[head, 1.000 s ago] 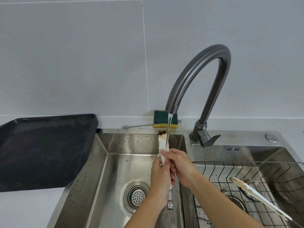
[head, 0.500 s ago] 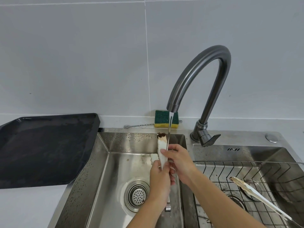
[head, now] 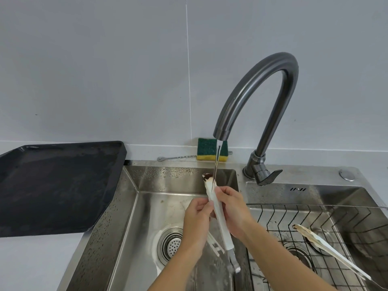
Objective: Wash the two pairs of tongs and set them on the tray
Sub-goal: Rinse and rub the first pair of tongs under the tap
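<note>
Water (head: 216,162) runs from the tap (head: 260,97) onto white tongs (head: 218,213), gripped by both left hand (head: 196,221) and right hand (head: 234,208) over the left sink (head: 130,217). Second tongs (head: 327,248) lie in the right basin rack (head: 294,219). Black tray (head: 54,185) sits on the grey tabletop (head: 33,263), beneath grey wall tiles.

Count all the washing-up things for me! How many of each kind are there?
Tongs: 2, one under the water, one in the wire basket
Sponge: 1
Tray: 1
Tap: 1
Thin metal brush behind the sink: 1
Total: 6
</note>
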Available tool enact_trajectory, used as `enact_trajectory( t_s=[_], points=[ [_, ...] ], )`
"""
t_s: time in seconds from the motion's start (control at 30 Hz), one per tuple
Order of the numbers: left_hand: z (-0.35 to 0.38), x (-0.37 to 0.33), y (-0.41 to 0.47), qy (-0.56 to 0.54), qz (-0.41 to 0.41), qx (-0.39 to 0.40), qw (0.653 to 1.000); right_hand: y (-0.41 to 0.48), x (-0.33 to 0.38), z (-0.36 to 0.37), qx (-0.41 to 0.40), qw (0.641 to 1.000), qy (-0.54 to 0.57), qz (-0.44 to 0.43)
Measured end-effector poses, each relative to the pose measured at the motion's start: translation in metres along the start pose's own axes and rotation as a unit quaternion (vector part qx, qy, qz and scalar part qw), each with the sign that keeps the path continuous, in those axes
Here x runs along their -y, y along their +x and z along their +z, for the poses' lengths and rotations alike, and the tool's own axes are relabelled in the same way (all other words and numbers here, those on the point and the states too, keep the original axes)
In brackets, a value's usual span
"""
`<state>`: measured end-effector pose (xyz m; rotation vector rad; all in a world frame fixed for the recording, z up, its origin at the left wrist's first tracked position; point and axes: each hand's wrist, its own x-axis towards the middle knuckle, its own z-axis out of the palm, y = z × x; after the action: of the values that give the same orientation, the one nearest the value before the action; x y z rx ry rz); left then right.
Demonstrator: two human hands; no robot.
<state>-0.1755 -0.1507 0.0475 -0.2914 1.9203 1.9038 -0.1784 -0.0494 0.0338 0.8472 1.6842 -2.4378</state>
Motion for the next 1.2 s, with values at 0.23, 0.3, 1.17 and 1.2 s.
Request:
enact_trajectory(
  t_s=[0.23, 0.3, 1.17, 1.2],
  points=[
    [0.007, -0.007, 0.003, -0.007, 0.008, 0.016, 1.000, -0.002, -0.004, 0.005, 0.044, 0.998, 0.028, 0.025],
    [0.009, -0.009, 0.004, -0.002, 0.010, 0.013, 1.000, -0.003, -0.005, 0.005, 0.052, 0.997, 0.041, 0.033],
    [0.017, 0.003, 0.007, -0.016, 0.003, -0.026, 1.000, -0.018, -0.008, 0.007, 0.112, 0.989, 0.048, 0.081],
    [0.019, 0.004, 0.007, 0.001, -0.002, -0.023, 1.000, -0.020, -0.009, 0.008, 0.108, 0.989, 0.056, 0.080]
  ],
)
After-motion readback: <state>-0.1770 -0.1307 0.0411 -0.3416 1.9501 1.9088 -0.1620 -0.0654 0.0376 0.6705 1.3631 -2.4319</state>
